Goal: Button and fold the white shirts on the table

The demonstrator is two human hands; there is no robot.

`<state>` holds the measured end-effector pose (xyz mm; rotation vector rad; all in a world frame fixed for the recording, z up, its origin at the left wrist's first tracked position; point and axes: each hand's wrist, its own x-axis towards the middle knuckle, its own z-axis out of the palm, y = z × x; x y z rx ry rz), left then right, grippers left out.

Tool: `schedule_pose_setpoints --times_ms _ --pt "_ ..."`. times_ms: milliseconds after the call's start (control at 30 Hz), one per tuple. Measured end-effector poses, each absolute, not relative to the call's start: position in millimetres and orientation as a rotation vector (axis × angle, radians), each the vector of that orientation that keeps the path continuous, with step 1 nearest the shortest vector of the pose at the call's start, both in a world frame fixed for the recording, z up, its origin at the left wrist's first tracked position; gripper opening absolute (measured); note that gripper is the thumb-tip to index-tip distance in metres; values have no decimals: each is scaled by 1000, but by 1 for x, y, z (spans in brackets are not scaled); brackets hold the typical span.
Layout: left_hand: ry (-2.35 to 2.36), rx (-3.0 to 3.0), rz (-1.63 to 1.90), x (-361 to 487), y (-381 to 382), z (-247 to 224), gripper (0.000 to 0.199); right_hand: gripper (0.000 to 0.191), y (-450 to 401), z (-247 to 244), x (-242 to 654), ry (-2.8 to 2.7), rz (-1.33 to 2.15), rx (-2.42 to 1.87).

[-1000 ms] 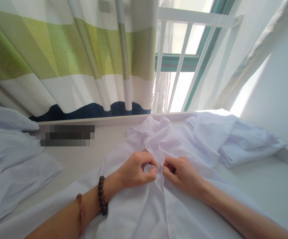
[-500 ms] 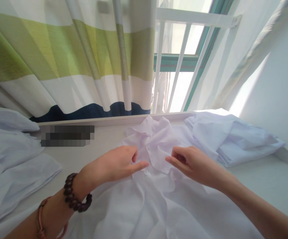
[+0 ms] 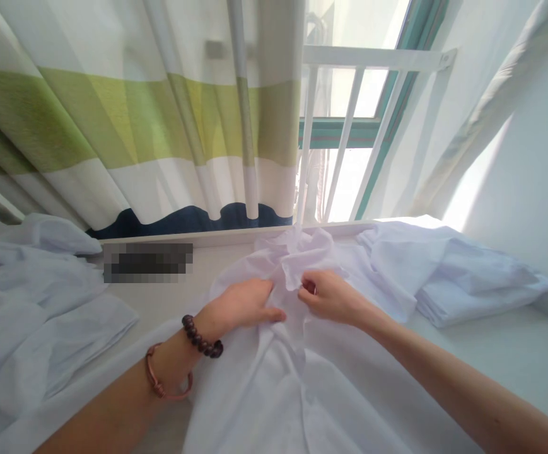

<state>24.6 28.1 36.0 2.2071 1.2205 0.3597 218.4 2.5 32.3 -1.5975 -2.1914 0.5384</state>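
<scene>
A white button-up shirt [image 3: 255, 403] lies spread in front of me, its collar end bunched near the far edge. My left hand [image 3: 243, 304], with a dark bead bracelet and a brown cord on the wrist, rests on the upper left of the shirt front. Its thumb points right, apart from the bent fingers, whose tips are partly hidden. Opposite it, my right hand [image 3: 328, 296] is closed, thumb and fingers pinched at the shirt's front edge just below the collar. A small button shows farther down the front.
A heap of white cloth [image 3: 41, 315] lies at left, and folded white garments [image 3: 467, 271] lie at right. Near the back edge is a blurred dark object [image 3: 148, 261]. Behind are a striped curtain [image 3: 136, 120] and a white railing [image 3: 378, 58] before a window.
My right hand has moved left and closed on the shirt's edge. My left hand has settled lower on the cloth. The shirt front is straighter, and the view has shifted slightly.
</scene>
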Motion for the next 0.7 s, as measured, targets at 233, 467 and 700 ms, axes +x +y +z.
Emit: schedule_pose_setpoints --times_ms 233,467,700 --pt "1163 1873 325 9 21 23 26 18 16 -8 176 -1705 906 -1266" --pt "1041 1519 718 -7 16 4 42 17 19 -13 172 -1539 1280 -1116" --pt "789 1462 644 -16 16 2 34 10 3 -7 179 -1473 1444 -1043"
